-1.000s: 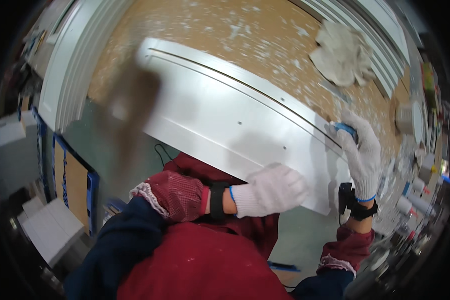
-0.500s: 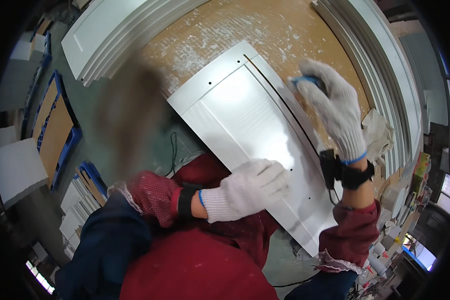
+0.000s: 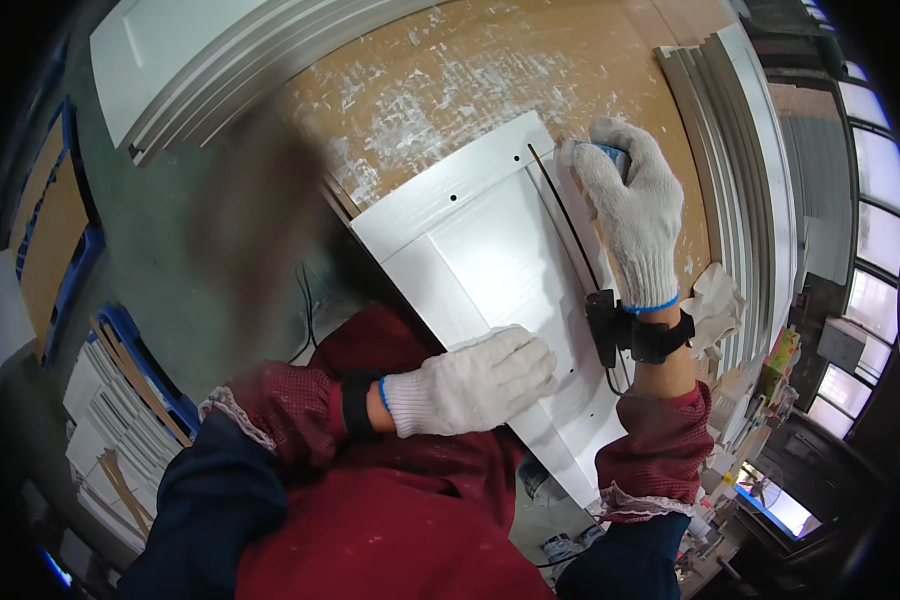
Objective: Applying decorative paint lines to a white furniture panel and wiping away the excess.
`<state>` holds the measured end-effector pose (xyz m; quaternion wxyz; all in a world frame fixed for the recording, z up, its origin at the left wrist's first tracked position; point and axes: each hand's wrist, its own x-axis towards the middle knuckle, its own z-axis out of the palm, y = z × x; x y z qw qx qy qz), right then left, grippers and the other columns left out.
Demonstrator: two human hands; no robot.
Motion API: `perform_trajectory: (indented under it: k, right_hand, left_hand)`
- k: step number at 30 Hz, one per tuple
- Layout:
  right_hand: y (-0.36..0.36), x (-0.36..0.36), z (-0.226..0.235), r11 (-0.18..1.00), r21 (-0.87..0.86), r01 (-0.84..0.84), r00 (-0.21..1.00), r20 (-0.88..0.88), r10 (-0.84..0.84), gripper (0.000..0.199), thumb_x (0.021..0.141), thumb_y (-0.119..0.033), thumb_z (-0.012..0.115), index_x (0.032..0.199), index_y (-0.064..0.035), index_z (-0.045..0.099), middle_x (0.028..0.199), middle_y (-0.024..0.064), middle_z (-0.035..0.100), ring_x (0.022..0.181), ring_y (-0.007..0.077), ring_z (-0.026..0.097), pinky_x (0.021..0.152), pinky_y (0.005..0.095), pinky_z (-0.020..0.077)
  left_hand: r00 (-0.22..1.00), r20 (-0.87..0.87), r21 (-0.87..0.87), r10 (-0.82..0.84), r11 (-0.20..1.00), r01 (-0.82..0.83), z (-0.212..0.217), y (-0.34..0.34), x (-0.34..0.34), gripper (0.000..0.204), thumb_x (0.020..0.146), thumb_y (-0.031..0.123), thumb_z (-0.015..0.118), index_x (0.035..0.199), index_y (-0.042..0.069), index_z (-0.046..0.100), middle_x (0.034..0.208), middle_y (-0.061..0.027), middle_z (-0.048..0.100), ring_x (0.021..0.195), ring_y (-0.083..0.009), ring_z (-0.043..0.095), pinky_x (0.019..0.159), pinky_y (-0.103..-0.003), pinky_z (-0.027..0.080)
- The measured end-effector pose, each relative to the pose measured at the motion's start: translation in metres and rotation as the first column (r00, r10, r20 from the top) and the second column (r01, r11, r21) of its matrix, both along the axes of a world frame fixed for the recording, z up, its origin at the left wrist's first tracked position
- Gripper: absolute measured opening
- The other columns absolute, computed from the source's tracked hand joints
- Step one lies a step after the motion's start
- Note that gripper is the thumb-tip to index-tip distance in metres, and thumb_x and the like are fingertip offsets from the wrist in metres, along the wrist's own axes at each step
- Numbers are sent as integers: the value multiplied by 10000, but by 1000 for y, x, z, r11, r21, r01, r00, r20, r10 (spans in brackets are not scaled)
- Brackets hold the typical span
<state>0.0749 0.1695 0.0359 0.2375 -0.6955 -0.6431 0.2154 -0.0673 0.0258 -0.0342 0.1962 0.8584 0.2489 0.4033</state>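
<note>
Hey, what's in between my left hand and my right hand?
Between your left hand and right hand, the head view shows part of the white panel, including a stretch of its narrow dark slot.

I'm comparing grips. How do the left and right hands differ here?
The left hand lies over the near long edge of the white panel; the right hand is by the opposite edge. The left hand is fairly flat; the right hand curls around a blue object. Both wear white gloves.
</note>
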Motion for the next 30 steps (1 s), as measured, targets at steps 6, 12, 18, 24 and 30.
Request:
perform_trajectory:
  k: [6,12,18,24,30]
  right_hand:
    - [6,-11,-6,997,-10,71,997,24,-70,345,786,-285,676,997,-13,657,762,56,633,699,144,593,689,269,491]
    - [8,-12,-5,996,14,86,996,-35,-86,408,799,-254,714,1078,25,610,746,41,597,580,75,560,493,196,452]
    - [14,-17,4,985,9,171,985,27,-171,369,801,-281,652,1024,13,649,787,73,647,700,135,605,682,256,500]
    - [10,-13,-6,992,12,126,989,78,-126,361,806,-281,665,1011,15,644,758,58,644,711,115,621,653,243,493]
    - [9,-11,-9,998,11,68,991,112,-69,334,833,-248,690,1040,8,637,746,29,607,582,72,566,495,219,461]
  left_hand:
    - [999,14,82,-36,996,35,-4,1,-1,308,683,105,624,979,22,640,1047,-109,598,1000,-251,582,905,-357,500]
    - [999,-19,94,-51,994,53,-5,0,-1,281,708,113,608,969,13,636,1033,-123,596,996,-250,581,914,-359,497]
    - [1000,-4,103,-15,995,15,-7,0,0,278,712,111,607,975,26,640,1032,-124,600,998,-254,581,916,-357,498]
    - [999,-26,121,-42,992,45,-5,1,-2,279,715,117,602,978,32,641,1069,-128,598,1000,-256,581,907,-359,505]
    - [999,-31,124,-25,992,29,-10,-2,2,266,714,128,593,956,24,636,1058,-130,597,1006,-260,573,893,-359,503]
